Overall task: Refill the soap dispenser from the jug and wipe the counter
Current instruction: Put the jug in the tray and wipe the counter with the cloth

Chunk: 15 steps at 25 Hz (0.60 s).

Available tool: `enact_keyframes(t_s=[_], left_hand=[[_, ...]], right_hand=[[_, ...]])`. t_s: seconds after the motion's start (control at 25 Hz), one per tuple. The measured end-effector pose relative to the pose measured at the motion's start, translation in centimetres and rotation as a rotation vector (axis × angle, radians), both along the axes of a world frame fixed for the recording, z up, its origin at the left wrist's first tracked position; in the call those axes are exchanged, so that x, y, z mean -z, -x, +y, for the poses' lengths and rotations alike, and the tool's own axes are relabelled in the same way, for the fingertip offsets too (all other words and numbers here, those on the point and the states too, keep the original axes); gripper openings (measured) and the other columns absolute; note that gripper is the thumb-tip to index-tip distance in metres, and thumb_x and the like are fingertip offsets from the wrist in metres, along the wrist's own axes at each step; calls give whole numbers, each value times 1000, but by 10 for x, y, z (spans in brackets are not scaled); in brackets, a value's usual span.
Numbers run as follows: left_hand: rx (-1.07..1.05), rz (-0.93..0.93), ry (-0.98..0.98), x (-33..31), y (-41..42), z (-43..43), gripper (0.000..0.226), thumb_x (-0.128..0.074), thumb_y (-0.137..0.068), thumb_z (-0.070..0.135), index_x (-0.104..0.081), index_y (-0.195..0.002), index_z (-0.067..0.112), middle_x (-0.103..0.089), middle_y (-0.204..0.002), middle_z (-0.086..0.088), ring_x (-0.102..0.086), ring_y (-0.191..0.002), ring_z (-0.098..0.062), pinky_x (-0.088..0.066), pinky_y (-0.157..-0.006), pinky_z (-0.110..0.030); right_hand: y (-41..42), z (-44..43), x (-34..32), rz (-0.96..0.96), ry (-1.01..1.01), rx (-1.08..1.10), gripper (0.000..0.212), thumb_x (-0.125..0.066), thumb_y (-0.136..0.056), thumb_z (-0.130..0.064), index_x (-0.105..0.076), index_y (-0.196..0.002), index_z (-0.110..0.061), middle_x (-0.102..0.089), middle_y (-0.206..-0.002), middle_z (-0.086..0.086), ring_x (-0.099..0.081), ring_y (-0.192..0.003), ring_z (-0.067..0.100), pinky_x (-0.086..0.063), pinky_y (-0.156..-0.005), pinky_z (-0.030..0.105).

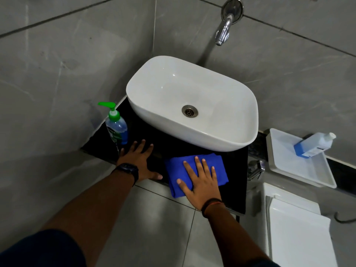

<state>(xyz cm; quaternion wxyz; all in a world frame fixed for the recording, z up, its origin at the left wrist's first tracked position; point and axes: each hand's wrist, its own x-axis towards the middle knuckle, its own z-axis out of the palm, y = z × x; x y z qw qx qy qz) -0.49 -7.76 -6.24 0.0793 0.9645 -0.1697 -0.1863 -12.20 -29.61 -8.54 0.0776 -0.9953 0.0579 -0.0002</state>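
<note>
A soap dispenser point(117, 128) with a green pump and blue liquid stands upright at the left end of the black counter point(234, 166). My left hand point(139, 162) lies flat on the counter just right of it, fingers spread, holding nothing. A folded blue cloth point(217, 164) lies on the counter's front edge. My right hand point(200, 180) presses flat on the cloth with fingers apart. The jug point(314, 144), a white bottle with blue liquid, lies tilted in a white tray point(300, 170) at the right.
A white basin point(192, 101) fills the back of the counter, under a chrome wall tap point(224, 29). Grey tiled walls close in at the left and back. A white toilet cistern point(296, 228) stands at the lower right, with a chrome fitting point(256, 168) beside the counter.
</note>
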Motion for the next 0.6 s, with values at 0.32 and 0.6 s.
enact_keyframes(t_s=[0.32,0.6], left_hand=[[-5,9,1,-3,0,-1,120,-59,-50,82,-4,-147,36,7,-159,5,4,-145,-24,-6,-112,-56],[-4,-2,-8,-2,0,-1,120,-58,-50,83,-5,-147,37,6,-159,5,3,-145,-23,-7,-112,-56]], right_hand=[[-14,10,2,-36,-22,236,70,-18,-83,-72,-22,-145,-41,-15,-159,4,-5,-146,26,1,-117,50],[-6,-13,0,-16,-2,-29,70,-20,-82,-75,-18,-145,-44,-14,-159,0,-5,-146,22,-1,-118,48]])
